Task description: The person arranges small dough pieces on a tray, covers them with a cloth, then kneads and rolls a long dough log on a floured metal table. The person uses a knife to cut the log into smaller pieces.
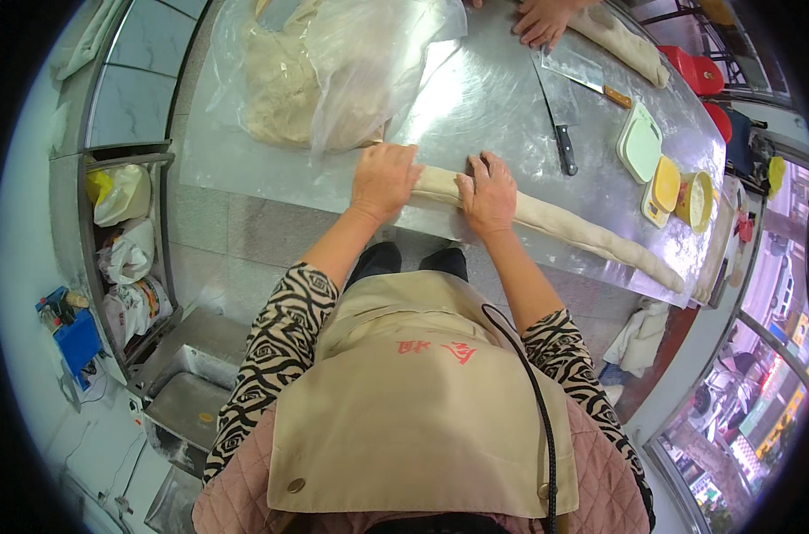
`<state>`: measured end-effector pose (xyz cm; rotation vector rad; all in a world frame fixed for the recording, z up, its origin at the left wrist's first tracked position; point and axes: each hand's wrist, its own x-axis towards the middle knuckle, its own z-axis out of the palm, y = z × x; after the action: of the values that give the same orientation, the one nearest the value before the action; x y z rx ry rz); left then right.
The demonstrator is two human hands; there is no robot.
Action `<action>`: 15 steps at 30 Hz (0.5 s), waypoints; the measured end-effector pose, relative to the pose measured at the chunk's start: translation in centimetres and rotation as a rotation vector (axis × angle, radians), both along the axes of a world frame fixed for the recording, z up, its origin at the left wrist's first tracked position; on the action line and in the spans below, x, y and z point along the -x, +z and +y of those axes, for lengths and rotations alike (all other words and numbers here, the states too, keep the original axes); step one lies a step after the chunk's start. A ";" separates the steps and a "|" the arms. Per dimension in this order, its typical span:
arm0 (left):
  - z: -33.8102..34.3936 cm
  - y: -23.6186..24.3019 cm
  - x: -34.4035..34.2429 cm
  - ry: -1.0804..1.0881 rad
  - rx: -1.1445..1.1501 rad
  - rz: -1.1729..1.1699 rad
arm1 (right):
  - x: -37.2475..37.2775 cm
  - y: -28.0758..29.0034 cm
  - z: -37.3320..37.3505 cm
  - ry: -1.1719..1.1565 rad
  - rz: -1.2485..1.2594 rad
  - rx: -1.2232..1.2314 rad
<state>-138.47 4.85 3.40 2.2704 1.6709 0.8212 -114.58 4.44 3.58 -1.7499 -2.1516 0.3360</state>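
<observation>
A long rope of pale dough [560, 219] runs along the near side of the metal table, slanting toward its near right corner. Around its left end curl the fingers of my left hand [385, 182]. A short way to the right, my right hand [490, 198] grips the same rope from above, thumb and fingers bent over it. Between the two hands a stretch of dough shows; what lies under each palm is hidden. Just beyond my left hand sits a large mass of dough [280, 98], partly covered by a clear plastic sheet [369, 62].
On the metal table [475, 107] lie a black-handled knife [565, 147] and a wooden-handled cleaver [613, 95]. Two scales, green [640, 147] and yellow [662, 187], stand by a yellow tub [695, 199]. Across the table, another person's hand [542, 22] is near a thick dough roll [622, 44].
</observation>
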 end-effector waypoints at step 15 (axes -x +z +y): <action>1.1 0.2 1.6 -0.003 0.200 0.064 | 1.5 0.3 1.6 -0.062 0.363 0.175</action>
<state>-140.10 5.92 3.65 2.1823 1.6930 0.5588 -116.04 6.06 3.92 -1.6860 -1.8518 0.7805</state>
